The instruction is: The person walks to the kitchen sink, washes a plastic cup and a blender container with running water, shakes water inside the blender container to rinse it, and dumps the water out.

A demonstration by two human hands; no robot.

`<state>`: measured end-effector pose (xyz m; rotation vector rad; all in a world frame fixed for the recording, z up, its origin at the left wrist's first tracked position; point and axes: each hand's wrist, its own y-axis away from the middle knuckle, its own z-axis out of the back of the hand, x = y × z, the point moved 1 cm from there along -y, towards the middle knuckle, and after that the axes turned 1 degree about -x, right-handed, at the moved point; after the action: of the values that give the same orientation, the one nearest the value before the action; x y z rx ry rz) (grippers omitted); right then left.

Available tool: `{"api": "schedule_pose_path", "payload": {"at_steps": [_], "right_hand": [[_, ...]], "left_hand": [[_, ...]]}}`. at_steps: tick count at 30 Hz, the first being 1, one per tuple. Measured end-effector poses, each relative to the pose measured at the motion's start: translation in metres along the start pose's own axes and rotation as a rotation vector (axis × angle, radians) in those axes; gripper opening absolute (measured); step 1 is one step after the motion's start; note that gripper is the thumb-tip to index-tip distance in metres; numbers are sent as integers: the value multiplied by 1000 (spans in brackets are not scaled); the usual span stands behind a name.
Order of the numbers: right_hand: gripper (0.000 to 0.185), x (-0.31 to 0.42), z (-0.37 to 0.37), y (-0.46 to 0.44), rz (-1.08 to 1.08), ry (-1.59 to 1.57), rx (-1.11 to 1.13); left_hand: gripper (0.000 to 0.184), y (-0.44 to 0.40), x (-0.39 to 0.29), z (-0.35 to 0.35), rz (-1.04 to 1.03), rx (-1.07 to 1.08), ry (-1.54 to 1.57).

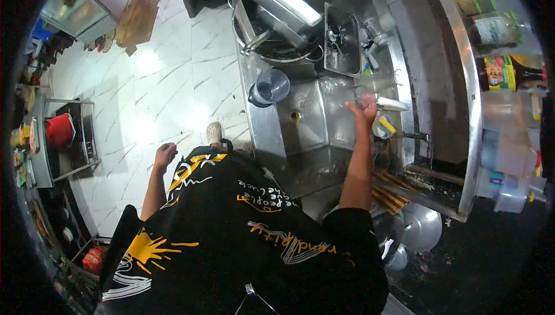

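My right hand (365, 109) reaches over the far side of the steel sink (300, 135), thumb apart from the fingers. Its fingertips look pinkish and blurred, close to a white tube-shaped item (392, 104); whether they touch it is unclear. Just below that hand lies a container with a yellow-and-white label (384, 126). My left hand (166, 154) hangs beside my body above the tiled floor, fingers curled in, with nothing visible in it. A grey translucent jug (272, 86) stands on the sink's near left edge.
Big metal pots and a rectangular steel pan (286, 11) crowd the counter beyond the sink. A dark tray (342, 40) holds utensils. Lids and plates (421, 226) lie at lower right. Tubs and packets line the right shelf (471, 112). A red container (59, 130) sits on the left rack.
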<state>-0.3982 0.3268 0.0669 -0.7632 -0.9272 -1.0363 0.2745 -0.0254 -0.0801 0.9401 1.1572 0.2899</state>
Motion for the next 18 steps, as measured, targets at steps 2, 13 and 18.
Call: {"api": "schedule_pose_path", "payload": {"at_steps": [2,13,18], "right_hand": [[91,-1,0,-1,8,13,1],[89,-21,-12,-2,121,-69,-73],[88,-24,-14,-3,87,-54,-65]], "left_hand": [[27,-7,3,0,9,-3,-4],[33,3,70,51,131,15,-139],[41,-3,80,56,83,31,-52]]}}
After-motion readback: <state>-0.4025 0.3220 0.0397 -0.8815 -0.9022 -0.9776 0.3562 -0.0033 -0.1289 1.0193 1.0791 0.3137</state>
